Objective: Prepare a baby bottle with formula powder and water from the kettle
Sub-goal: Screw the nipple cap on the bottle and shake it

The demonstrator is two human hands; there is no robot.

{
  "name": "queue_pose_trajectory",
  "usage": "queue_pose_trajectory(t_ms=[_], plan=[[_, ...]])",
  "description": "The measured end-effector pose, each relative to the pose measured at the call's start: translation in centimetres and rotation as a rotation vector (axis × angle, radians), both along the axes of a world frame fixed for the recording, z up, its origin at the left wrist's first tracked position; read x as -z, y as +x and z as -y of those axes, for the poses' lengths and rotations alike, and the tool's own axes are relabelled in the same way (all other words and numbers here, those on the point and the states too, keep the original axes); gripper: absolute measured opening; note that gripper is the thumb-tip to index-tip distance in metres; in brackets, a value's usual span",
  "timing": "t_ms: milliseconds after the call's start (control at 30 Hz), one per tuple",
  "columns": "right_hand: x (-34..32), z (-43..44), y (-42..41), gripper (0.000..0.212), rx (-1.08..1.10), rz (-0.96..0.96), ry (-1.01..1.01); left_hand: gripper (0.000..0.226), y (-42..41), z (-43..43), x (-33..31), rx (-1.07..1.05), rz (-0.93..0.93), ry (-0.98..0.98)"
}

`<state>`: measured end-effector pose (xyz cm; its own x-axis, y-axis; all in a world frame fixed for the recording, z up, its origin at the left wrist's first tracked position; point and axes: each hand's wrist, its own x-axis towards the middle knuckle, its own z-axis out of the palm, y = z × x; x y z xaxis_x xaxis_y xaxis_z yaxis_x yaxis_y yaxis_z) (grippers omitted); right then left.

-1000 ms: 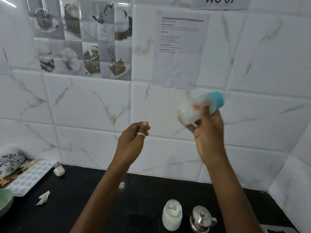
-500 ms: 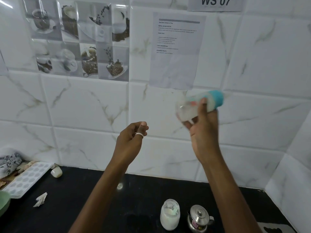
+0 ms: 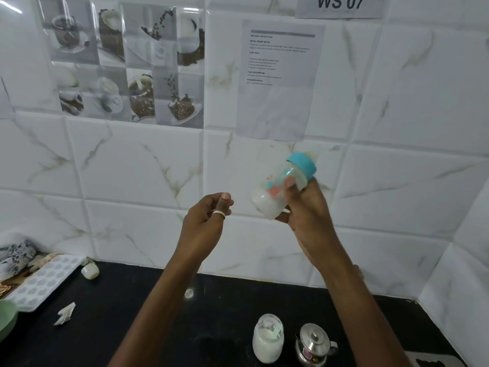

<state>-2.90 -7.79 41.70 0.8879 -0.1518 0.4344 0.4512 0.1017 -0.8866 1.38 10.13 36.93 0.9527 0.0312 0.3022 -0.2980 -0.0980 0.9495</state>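
Observation:
My right hand (image 3: 307, 215) grips a clear baby bottle (image 3: 277, 189) with a teal screw collar, held up in front of the tiled wall. The bottle is tilted, collar up and to the right, and white liquid fills its lower end. My left hand (image 3: 205, 226) is raised to the left of the bottle, fingers curled with the thumb against them, holding nothing; a ring sits on one finger. On the black counter below stand a glass jar of white formula powder (image 3: 267, 339) and a small steel kettle (image 3: 315, 344) to its right.
At the left of the black counter (image 3: 148, 300) lie a white ice-cube tray (image 3: 45, 282), a small white cap (image 3: 90, 271), a crumpled paper scrap (image 3: 64, 313), a green bowl (image 3: 6, 320) and a patterned cloth (image 3: 16, 254). The tiled wall turns a corner at the right.
The bottle in my right hand has swung from nearly level to tilted with the collar higher, and the white liquid has settled at its lower end. My left hand has hardly moved.

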Motion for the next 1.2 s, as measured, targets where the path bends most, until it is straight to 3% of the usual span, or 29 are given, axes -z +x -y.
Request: queue_pose_trajectory(t_ms=[133,200,333,467,533,667,700,767,867,933,1067,1100,1200], plan=[[-1.9,1.8,0.3,0.044,0.026,0.127,0.414,0.025,-0.2,-0.2,0.2,-0.003,0.002,-0.002],[-1.9,1.4,0.4,0.039,0.042,0.144,0.377,0.027,0.0,-0.3,0.2,-0.007,-0.004,-0.003],[0.1,-0.2,0.1,0.058,0.030,0.031,0.024,0.024,0.1,0.2,0.1,0.000,-0.002,0.013],[-1.5,1.5,0.5,0.053,0.074,0.128,0.396,0.025,0.1,0.0,0.3,0.003,-0.002,0.014],[-1.8,1.5,0.7,0.048,0.103,0.141,0.409,0.026,0.2,-0.2,0.3,-0.003,-0.006,0.010],[0.1,-0.6,0.2,0.057,0.008,0.018,0.009,0.023,0.4,0.1,0.1,-0.012,-0.001,0.019],[0.2,-0.7,0.1,0.059,0.002,0.024,-0.013,0.022,0.4,0.2,0.1,-0.008,0.003,0.024],[-0.7,0.1,0.2,0.062,-0.006,0.070,0.167,0.022,0.2,0.1,0.1,0.000,0.008,0.022],[-2.3,1.4,0.7,0.047,0.072,0.128,0.411,0.023,0.2,-0.4,0.2,-0.005,0.003,0.008],[-1.9,0.8,0.7,0.046,0.093,0.114,0.342,0.024,0.2,-0.6,0.3,-0.010,-0.001,0.008],[0.3,-0.7,0.0,0.057,-0.001,0.012,-0.062,0.018,0.2,-0.1,0.3,-0.003,0.003,0.021],[0.1,-0.5,-0.1,0.057,-0.008,0.036,-0.015,0.017,0.2,-0.1,0.3,0.001,0.004,0.018],[-1.4,1.1,0.3,0.061,0.025,0.099,0.372,0.018,0.1,-0.4,0.3,-0.001,-0.002,0.005]])
